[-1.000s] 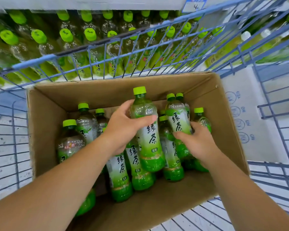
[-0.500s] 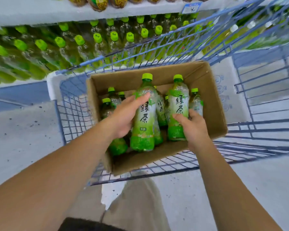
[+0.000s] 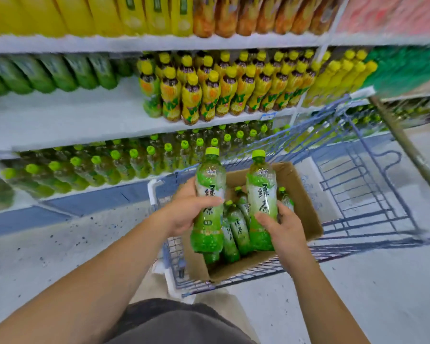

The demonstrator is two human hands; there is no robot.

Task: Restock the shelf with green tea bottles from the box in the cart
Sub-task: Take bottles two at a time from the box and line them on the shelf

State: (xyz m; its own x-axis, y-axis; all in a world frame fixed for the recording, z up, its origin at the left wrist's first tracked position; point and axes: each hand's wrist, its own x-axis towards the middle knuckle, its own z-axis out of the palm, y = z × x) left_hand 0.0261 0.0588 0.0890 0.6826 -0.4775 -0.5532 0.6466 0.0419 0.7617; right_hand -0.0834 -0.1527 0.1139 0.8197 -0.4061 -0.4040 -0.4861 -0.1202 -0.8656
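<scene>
Restocking under way: rows of green tea already line the bottom shelf (image 3: pixel 90 189) at left, yet several bottles remain in the box (image 3: pixel 305 212) in our cart (image 3: pixel 372 207). Our left hand (image 3: pixel 184 214) wraps one upright bottle (image 3: pixel 209 199) at its middle; our right hand (image 3: pixel 283 227), fingers curled, grips a second bottle (image 3: pixel 261 194) low, both held above the box.

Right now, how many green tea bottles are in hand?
2. One in the left hand, bottle, one in the right hand, bottle, both upright above the cardboard box. More sit in the box, partly hidden.
</scene>
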